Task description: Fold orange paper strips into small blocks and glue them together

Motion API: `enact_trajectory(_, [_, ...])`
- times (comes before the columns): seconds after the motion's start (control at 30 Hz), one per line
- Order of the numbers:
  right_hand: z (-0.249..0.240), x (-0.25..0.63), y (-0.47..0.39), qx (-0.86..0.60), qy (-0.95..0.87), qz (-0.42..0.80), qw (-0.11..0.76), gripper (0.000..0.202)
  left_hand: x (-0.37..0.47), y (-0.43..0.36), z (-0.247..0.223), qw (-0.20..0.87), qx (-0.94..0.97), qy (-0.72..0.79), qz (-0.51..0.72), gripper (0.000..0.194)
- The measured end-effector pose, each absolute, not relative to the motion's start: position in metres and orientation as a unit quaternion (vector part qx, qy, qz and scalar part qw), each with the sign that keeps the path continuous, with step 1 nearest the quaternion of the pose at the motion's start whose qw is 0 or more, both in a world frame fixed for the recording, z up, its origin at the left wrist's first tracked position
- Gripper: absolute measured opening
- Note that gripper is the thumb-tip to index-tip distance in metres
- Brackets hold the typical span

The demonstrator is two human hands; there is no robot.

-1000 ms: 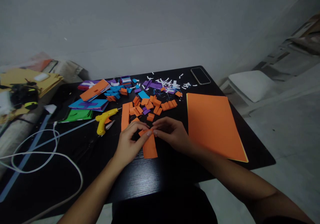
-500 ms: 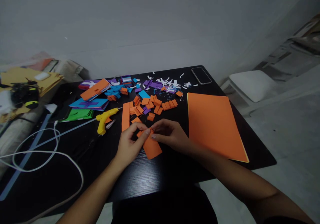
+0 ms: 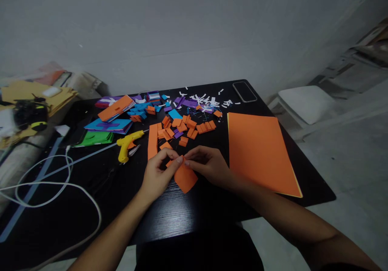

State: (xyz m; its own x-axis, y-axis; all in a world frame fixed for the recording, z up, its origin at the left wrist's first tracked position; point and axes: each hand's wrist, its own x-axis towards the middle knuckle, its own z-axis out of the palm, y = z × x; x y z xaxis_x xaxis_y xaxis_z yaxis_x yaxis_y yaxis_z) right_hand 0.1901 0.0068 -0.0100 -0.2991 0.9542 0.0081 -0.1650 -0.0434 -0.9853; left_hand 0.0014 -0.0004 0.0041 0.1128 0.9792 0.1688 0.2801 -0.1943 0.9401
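Observation:
Low over the front of the black table, a small orange paper piece [image 3: 185,178] hangs between my two hands. The thumb and fingers of my left hand [image 3: 160,173] pinch its upper left part. My right hand [image 3: 209,165] pinches its top edge from the other side, the fingertips of both hands nearly touching. Just beyond the hands lie several small folded orange pieces [image 3: 183,141], and an orange strip [image 3: 152,141] is beside my left hand.
A yellow glue gun [image 3: 125,145] lies left of the hands, with a white cable [image 3: 97,210] farther left. Large orange sheets [image 3: 260,154] are at right, a phone [image 3: 244,91] at the back right. White scraps [image 3: 209,101] and stacked coloured papers [image 3: 109,125] sit farther back.
The orange piece in my hands has bent, its lower end now more pointed and slightly farther right. My right hand has shifted very slightly; the grip of both hands looks the same.

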Motion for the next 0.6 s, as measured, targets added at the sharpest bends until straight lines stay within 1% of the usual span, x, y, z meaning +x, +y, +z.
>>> enact_trajectory(0.27, [-0.0134, 0.1922, 0.0086, -0.378, -0.548, 0.592, 0.454, 0.016, -0.0006, 0.0016, 0.0073, 0.429, 0.628, 0.487, 0.429, 0.017])
enact_trajectory(0.43, [-0.0145, 0.1910, 0.0092, -0.368, -0.548, 0.597, 0.455, 0.017, -0.0025, 0.0014, 0.0049, 0.406, 0.634, 0.496, 0.433, 0.017])
enact_trajectory(0.6, [-0.0158, 0.1885, 0.0091, -0.365, -0.524, 0.627, 0.447, 0.025, 0.0002, -0.0008, 0.0037, 0.384, 0.629, 0.509, 0.445, 0.017])
